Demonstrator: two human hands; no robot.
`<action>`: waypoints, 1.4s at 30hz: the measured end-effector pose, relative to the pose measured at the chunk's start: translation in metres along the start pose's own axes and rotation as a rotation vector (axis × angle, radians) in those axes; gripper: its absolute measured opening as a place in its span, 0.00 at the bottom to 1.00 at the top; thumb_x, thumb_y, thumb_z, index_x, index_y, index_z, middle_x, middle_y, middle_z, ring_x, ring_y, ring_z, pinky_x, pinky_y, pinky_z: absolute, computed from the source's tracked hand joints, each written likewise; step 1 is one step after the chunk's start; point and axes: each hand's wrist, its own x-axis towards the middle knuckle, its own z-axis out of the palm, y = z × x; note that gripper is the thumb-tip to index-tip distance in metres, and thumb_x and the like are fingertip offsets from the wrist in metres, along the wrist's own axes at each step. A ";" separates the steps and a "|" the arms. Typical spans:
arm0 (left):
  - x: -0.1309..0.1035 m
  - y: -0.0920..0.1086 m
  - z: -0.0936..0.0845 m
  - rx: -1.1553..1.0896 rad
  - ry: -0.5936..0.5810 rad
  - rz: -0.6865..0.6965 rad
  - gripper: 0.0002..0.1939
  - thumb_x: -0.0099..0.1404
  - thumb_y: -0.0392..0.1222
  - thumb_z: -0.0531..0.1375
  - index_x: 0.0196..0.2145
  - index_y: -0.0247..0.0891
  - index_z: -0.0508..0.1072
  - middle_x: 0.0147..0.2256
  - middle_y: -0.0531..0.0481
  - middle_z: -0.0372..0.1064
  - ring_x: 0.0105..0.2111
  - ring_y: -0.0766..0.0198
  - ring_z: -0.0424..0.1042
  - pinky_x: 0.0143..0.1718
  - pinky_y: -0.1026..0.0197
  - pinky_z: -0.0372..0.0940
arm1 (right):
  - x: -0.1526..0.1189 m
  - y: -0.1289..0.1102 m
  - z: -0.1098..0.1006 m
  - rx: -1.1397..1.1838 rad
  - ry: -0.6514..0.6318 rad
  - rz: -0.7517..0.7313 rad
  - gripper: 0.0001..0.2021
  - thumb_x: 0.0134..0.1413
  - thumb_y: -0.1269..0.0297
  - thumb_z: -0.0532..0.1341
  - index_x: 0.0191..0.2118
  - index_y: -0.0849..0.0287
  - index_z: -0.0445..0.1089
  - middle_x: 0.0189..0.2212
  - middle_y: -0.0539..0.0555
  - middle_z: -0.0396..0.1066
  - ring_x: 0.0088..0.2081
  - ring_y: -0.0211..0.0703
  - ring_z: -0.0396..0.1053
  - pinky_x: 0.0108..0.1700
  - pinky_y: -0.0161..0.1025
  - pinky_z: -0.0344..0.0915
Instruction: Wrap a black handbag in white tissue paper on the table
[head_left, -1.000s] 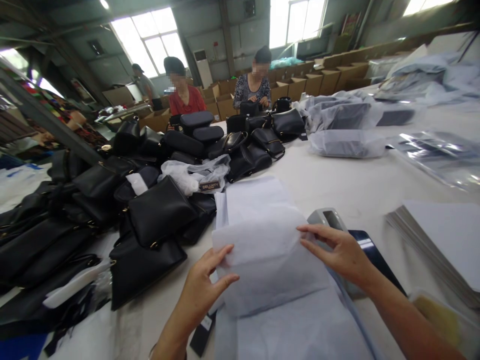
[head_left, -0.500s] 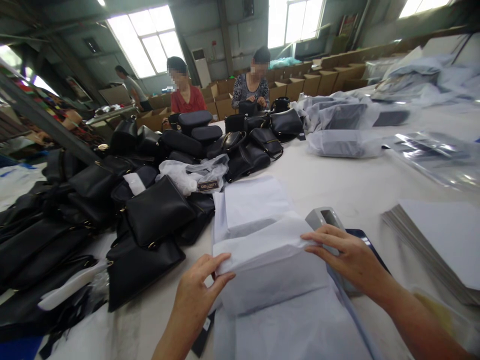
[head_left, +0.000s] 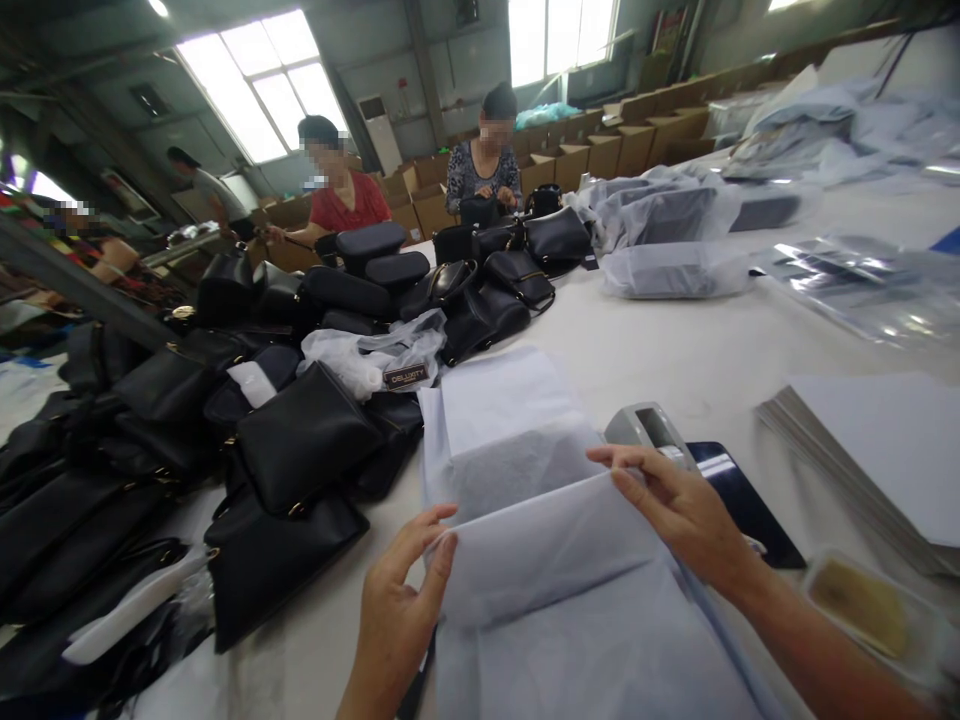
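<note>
Since a second ago the folded edge of the top tissue sheet (head_left: 540, 545) has come further down toward the person, so more of the paper stack (head_left: 502, 400) underneath shows now, and both hands have slid back with it.

Going left to right: the far left of the white table (head_left: 675, 360) is buried under a big heap of black bags (head_left: 300, 440), with a crumpled clear plastic bag (head_left: 375, 355) sitting on top near the middle. Next is the left hand (head_left: 397, 610), fingers loosely curled, thumb and fingertips pinching the left end of the sheet's fold. The sheet itself lies front and centre on the stack, right in front of the person. The right hand (head_left: 675, 505) pinches the fold's other end, fingers mostly stretched out along the edge. Just behind that hand there's a grey tape dispenser (head_left: 645, 430) and a dark flat tablet-looking thing (head_left: 742, 495). Further right is a stack of white cards (head_left: 877, 450), and bottom right a clear tray (head_left: 862, 610) with something yellowish in it.

Across the table, two people are handling more bags.
</note>
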 end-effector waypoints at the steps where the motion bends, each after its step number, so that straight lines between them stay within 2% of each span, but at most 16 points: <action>1: 0.000 -0.002 0.005 -0.008 0.012 -0.027 0.12 0.69 0.50 0.56 0.39 0.43 0.77 0.47 0.48 0.75 0.48 0.58 0.73 0.51 0.59 0.66 | 0.000 0.002 0.006 -0.006 0.028 0.021 0.14 0.66 0.52 0.55 0.42 0.54 0.72 0.45 0.55 0.75 0.44 0.48 0.74 0.47 0.41 0.69; 4: 0.001 -0.010 0.023 0.033 0.067 -0.103 0.17 0.70 0.53 0.53 0.41 0.40 0.75 0.36 0.49 0.76 0.36 0.61 0.75 0.38 0.64 0.67 | 0.003 0.015 0.023 -0.111 0.142 0.013 0.15 0.66 0.51 0.53 0.41 0.56 0.71 0.32 0.53 0.75 0.32 0.44 0.73 0.36 0.37 0.67; 6: 0.002 -0.015 0.034 0.080 0.123 -0.158 0.19 0.70 0.55 0.52 0.39 0.39 0.74 0.29 0.52 0.74 0.28 0.63 0.72 0.31 0.65 0.64 | 0.008 0.025 0.034 -0.183 0.186 -0.003 0.16 0.66 0.51 0.53 0.40 0.57 0.70 0.27 0.51 0.73 0.28 0.43 0.71 0.32 0.37 0.64; 9: 0.004 -0.020 0.046 0.103 0.184 -0.235 0.19 0.71 0.55 0.52 0.39 0.38 0.73 0.26 0.54 0.70 0.25 0.65 0.68 0.29 0.65 0.61 | 0.016 0.037 0.047 -0.228 0.181 -0.002 0.16 0.67 0.51 0.52 0.40 0.57 0.70 0.25 0.51 0.72 0.26 0.43 0.71 0.30 0.37 0.62; 15: 0.007 -0.034 0.049 0.121 0.163 -0.246 0.17 0.70 0.54 0.53 0.40 0.40 0.74 0.32 0.52 0.73 0.31 0.62 0.72 0.35 0.63 0.65 | 0.029 0.046 0.056 -0.270 0.111 -0.022 0.16 0.66 0.51 0.52 0.39 0.56 0.70 0.27 0.53 0.74 0.29 0.47 0.73 0.31 0.38 0.62; 18: 0.011 -0.035 0.048 0.256 0.227 -0.123 0.15 0.71 0.50 0.53 0.45 0.38 0.73 0.42 0.45 0.74 0.43 0.56 0.72 0.47 0.55 0.66 | 0.032 0.047 0.055 -0.267 0.083 -0.005 0.15 0.66 0.52 0.53 0.40 0.56 0.70 0.28 0.53 0.75 0.31 0.47 0.74 0.32 0.38 0.62; 21: 0.018 -0.022 0.051 0.445 0.282 0.087 0.16 0.72 0.44 0.53 0.53 0.37 0.70 0.51 0.40 0.70 0.53 0.52 0.67 0.57 0.48 0.59 | 0.033 0.046 0.053 -0.244 0.066 0.010 0.14 0.65 0.52 0.54 0.39 0.56 0.71 0.29 0.53 0.76 0.32 0.47 0.74 0.33 0.38 0.63; 24: 0.031 0.000 0.056 0.564 0.153 0.242 0.15 0.71 0.45 0.55 0.53 0.39 0.70 0.51 0.42 0.71 0.54 0.51 0.66 0.62 0.44 0.52 | 0.035 0.043 0.052 -0.236 0.055 0.017 0.14 0.64 0.53 0.55 0.38 0.56 0.71 0.26 0.52 0.75 0.30 0.46 0.74 0.32 0.38 0.62; 27: 0.044 0.014 0.060 0.623 0.048 0.279 0.17 0.69 0.50 0.58 0.51 0.39 0.72 0.49 0.43 0.72 0.52 0.49 0.67 0.63 0.40 0.47 | 0.035 0.040 0.051 -0.223 0.064 0.015 0.14 0.64 0.53 0.55 0.38 0.56 0.71 0.26 0.52 0.74 0.30 0.45 0.74 0.32 0.37 0.62; 29: 0.049 0.016 0.059 0.613 -0.025 0.268 0.19 0.67 0.53 0.59 0.50 0.39 0.72 0.44 0.44 0.74 0.47 0.51 0.70 0.59 0.44 0.54 | 0.032 0.039 0.050 -0.217 0.104 -0.005 0.14 0.64 0.52 0.55 0.38 0.57 0.71 0.27 0.52 0.75 0.30 0.45 0.73 0.32 0.36 0.62; 31: 0.052 0.014 0.055 0.558 -0.118 0.235 0.17 0.65 0.53 0.62 0.47 0.41 0.72 0.40 0.48 0.74 0.42 0.53 0.71 0.50 0.50 0.61 | 0.027 0.038 0.049 -0.230 0.158 -0.025 0.15 0.65 0.52 0.54 0.39 0.57 0.71 0.27 0.52 0.73 0.28 0.43 0.71 0.31 0.36 0.61; 33: 0.053 0.012 0.048 0.474 -0.198 0.206 0.12 0.65 0.50 0.63 0.42 0.42 0.74 0.38 0.50 0.73 0.40 0.56 0.71 0.42 0.55 0.63 | 0.024 0.037 0.047 -0.256 0.198 -0.041 0.16 0.65 0.51 0.54 0.40 0.58 0.71 0.23 0.51 0.70 0.24 0.41 0.68 0.30 0.35 0.60; 35: 0.053 0.011 0.041 0.384 -0.250 0.201 0.06 0.66 0.46 0.63 0.38 0.43 0.75 0.37 0.51 0.72 0.40 0.58 0.70 0.40 0.58 0.63 | 0.022 0.038 0.046 -0.275 0.205 -0.058 0.17 0.66 0.51 0.53 0.40 0.58 0.72 0.20 0.49 0.67 0.22 0.39 0.65 0.28 0.35 0.58; 38: 0.053 0.014 0.033 0.306 -0.298 0.192 0.06 0.69 0.43 0.58 0.36 0.42 0.74 0.39 0.51 0.71 0.40 0.61 0.71 0.40 0.60 0.63 | 0.022 0.038 0.042 -0.284 0.158 -0.059 0.17 0.65 0.50 0.54 0.40 0.57 0.72 0.18 0.47 0.64 0.20 0.38 0.64 0.27 0.35 0.57; 40: 0.054 0.016 0.032 0.329 -0.313 0.167 0.08 0.71 0.44 0.55 0.37 0.42 0.73 0.39 0.52 0.71 0.38 0.62 0.71 0.37 0.61 0.62 | 0.024 0.036 0.040 -0.309 0.163 -0.044 0.16 0.65 0.50 0.55 0.41 0.57 0.72 0.21 0.48 0.68 0.23 0.40 0.67 0.29 0.36 0.60; 42: 0.055 0.017 0.034 0.378 -0.324 0.157 0.09 0.72 0.45 0.54 0.36 0.42 0.71 0.36 0.53 0.71 0.36 0.62 0.71 0.34 0.62 0.60 | 0.026 0.029 0.038 -0.361 0.211 -0.103 0.15 0.66 0.53 0.55 0.48 0.56 0.71 0.34 0.53 0.76 0.34 0.44 0.74 0.37 0.38 0.65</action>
